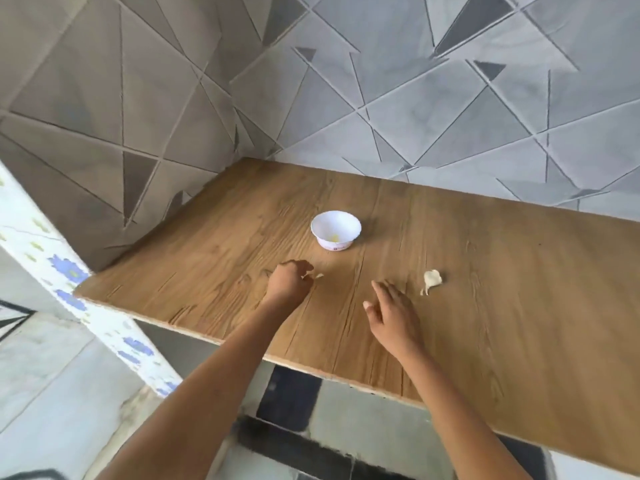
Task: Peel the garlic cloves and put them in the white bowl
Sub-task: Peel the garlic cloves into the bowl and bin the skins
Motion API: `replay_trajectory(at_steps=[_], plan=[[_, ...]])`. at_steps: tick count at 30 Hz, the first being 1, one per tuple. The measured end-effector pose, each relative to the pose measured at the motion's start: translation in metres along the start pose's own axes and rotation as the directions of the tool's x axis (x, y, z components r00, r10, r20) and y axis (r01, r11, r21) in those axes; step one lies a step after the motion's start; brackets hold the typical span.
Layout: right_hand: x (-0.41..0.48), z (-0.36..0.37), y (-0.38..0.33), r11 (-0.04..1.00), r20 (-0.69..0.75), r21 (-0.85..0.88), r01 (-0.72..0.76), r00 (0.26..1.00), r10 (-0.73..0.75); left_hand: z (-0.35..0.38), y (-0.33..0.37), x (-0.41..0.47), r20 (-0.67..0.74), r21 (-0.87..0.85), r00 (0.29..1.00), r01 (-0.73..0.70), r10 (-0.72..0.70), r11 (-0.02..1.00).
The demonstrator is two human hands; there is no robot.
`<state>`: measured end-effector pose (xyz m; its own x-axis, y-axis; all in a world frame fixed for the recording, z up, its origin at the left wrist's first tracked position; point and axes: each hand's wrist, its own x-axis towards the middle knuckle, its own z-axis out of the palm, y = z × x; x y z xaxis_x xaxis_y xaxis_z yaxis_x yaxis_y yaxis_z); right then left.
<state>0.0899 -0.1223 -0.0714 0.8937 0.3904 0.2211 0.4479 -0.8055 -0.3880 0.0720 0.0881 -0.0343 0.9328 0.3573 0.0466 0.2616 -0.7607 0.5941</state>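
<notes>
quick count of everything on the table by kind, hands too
white bowl: 1
yellow bit inside the bowl: 1
garlic piece lying loose: 1
peel scrap at the left hand's fingertips: 1
hands: 2, the left hand and the right hand
total: 6

One wide-angle camera, worn on the head, is looking forward and steeply down onto the wooden surface (pixel 502 306) from close above, taking in tiled walls (pixel 450 116) across the upper frame and floor (pixel 52 393) lower left.
</notes>
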Motion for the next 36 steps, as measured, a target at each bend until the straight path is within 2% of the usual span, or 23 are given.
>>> replay_trajectory(at_steps=[3, 7, 9, 11, 13, 16, 20, 23, 25, 27, 29, 30, 33, 36], plan=[[0.020, 0.005, 0.017, 0.995, 0.106, -0.078, 0.055, 0.993, -0.047, 0.011, 0.007, 0.016, 0.090, 0.056, 0.995, -0.046, 0.040, 0.997], [0.024, 0.009, 0.025, 0.987, 0.128, -0.144, 0.067, 0.991, -0.049, 0.015, 0.012, 0.027, 0.166, 0.169, 0.981, -0.129, 0.101, 0.977], [0.023, 0.009, 0.025, 0.986, 0.120, -0.148, 0.073, 0.991, -0.055, 0.011, 0.019, 0.034, 0.093, 0.097, 0.988, -0.131, 0.122, 0.987], [0.023, 0.010, 0.024, 0.986, 0.094, -0.149, 0.069, 0.994, -0.055, 0.004, 0.030, 0.048, -0.060, -0.012, 0.987, -0.149, 0.148, 0.989], [0.022, 0.010, 0.023, 0.984, 0.068, -0.172, 0.049, 0.997, -0.038, -0.002, 0.043, 0.072, -0.128, -0.023, 0.982, -0.142, 0.138, 0.990], [0.021, 0.011, 0.022, 0.990, 0.083, -0.137, 0.017, 0.997, -0.006, -0.001, 0.060, 0.108, -0.013, 0.171, 0.993, -0.111, 0.115, 0.979], [0.019, 0.010, 0.020, 0.994, 0.067, -0.111, -0.017, 0.997, 0.024, 0.010, 0.071, 0.134, 0.216, 0.461, 0.975, -0.156, 0.060, 0.874], [0.018, 0.013, 0.022, 0.997, 0.071, -0.077, -0.011, 0.997, 0.017, 0.009, 0.076, 0.141, 0.281, 0.531, 0.957, -0.222, 0.078, 0.818], [0.018, 0.010, 0.020, 0.999, 0.067, -0.041, -0.013, 0.998, 0.016, 0.004, 0.079, 0.136, 0.258, 0.487, 0.960, -0.223, 0.104, 0.844], [0.010, 0.002, 0.019, 0.999, -0.004, 0.006, -0.033, 0.999, 0.033, 0.002, 0.088, 0.123, 0.156, 0.350, 0.973, -0.214, 0.169, 0.912], [-0.007, -0.010, 0.021, 0.996, -0.081, -0.001, -0.090, 0.993, 0.090, 0.011, 0.105, 0.098, 0.092, 0.206, 0.953, -0.303, 0.290, 0.930], [-0.017, -0.016, 0.023, 0.990, -0.108, -0.027, -0.136, 0.985, 0.132, 0.017, 0.114, 0.084, 0.113, 0.150, 0.930, -0.365, 0.350, 0.919], [-0.050, -0.030, 0.040, 0.936, -0.124, -0.162, -0.313, 0.947, 0.296, 0.055, 0.134, 0.051, 0.324, 0.053, 0.828, -0.498, 0.457, 0.865], [-0.063, -0.034, 0.053, 0.879, -0.084, -0.218, -0.423, 0.906, 0.415, 0.088, 0.140, 0.041, 0.408, -0.005, 0.795, -0.489, 0.448, 0.872]])
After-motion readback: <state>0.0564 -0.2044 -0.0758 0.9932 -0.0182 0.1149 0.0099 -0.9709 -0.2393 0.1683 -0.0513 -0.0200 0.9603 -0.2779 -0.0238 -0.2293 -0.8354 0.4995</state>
